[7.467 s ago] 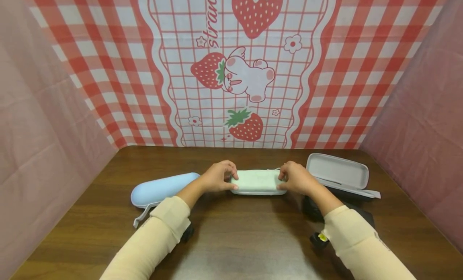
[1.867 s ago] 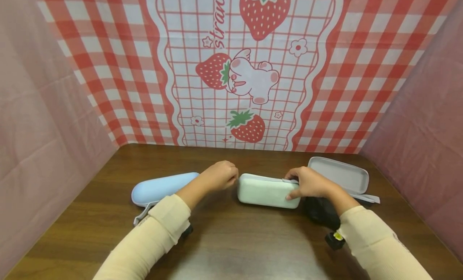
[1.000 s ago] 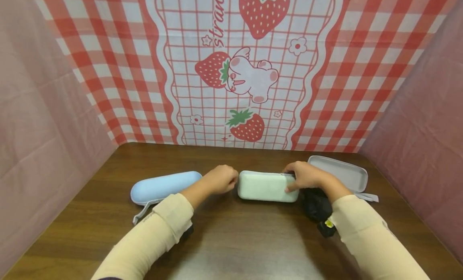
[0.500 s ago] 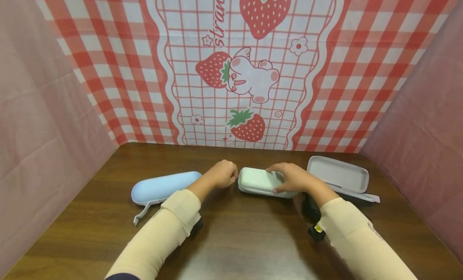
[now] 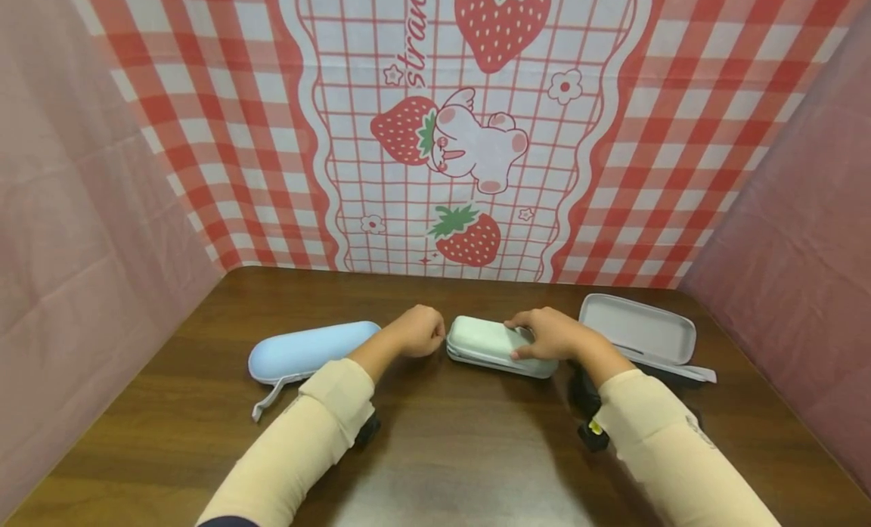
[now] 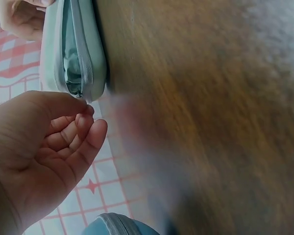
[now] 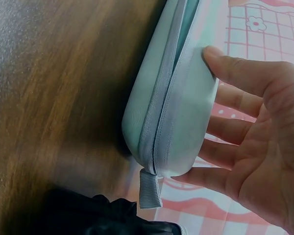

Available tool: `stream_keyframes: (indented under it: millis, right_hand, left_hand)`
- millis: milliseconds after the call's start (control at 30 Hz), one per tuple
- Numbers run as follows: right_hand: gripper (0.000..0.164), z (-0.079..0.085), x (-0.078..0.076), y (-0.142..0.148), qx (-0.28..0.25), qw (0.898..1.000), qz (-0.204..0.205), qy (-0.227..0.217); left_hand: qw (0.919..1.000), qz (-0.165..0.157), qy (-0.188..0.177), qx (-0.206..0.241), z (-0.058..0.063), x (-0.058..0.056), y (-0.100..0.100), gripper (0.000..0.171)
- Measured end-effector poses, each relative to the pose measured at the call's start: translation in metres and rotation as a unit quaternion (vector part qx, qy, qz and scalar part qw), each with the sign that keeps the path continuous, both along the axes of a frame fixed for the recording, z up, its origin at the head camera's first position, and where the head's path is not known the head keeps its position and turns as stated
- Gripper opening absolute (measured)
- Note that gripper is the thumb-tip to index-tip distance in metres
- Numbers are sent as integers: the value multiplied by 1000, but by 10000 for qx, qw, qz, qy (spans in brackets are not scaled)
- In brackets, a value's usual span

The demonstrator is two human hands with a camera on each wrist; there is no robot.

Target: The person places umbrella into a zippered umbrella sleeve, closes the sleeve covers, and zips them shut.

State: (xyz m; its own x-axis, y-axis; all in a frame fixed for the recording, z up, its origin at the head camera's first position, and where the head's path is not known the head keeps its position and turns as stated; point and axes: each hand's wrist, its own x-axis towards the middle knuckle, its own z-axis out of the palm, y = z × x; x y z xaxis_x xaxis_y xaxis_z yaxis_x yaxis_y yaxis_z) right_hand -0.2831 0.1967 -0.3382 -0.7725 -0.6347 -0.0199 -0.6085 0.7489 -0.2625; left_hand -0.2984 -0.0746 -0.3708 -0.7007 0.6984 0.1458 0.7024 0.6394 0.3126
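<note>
Mint-green zip case (image 5: 479, 333) tipped flatter; gripped by spread right fingers (image 7: 242, 74), 3 o'clock; zipper (image 6: 81, 46) pinched by left fingers (image 6: 90, 139), 9 o'clock; jamming risked if lining (image 6: 71, 51) is snagged.

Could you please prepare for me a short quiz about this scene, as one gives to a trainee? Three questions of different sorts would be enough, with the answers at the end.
1. True or false: the green case is zipped fully shut.
2. Multiple choice: what is the right hand doing?
A. Lying flat on the table
B. Holding the green case
C. Hanging in the air, touching nothing
3. Fill in: of the three cases, the one farthest to the person's right is the ____ one.

Key
1. False: its zip gapes in both wrist views.
2. B
3. Grey: the grey case lies beyond the green case on that side.
</note>
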Motion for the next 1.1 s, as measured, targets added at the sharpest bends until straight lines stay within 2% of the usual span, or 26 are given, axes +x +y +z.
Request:
stream_keyframes:
  millis: [200,367,767,933,1100]
  right_hand:
    - [52,0,2,-3,104,9999,-137,14]
    - [52,0,3,-5,189,9995,-243,-7]
    - [52,0,5,-7,224,9992,-337,-69]
    - [53,0,5,-6,300,9988,-383,-77]
    - [54,1,4,-6,341,9987,-370,-32]
  left_hand:
    - [9995,119,-274,143,0,8,-4,25]
    - [9993,110,-255,253,0,15,-6,14]
    - [9988,165,-321,338,-3,25,-3,10]
    - [9983,-50,-336,477,-5,29,1,13]
    - [9983,-245,-205,487,-5,32,8,23]
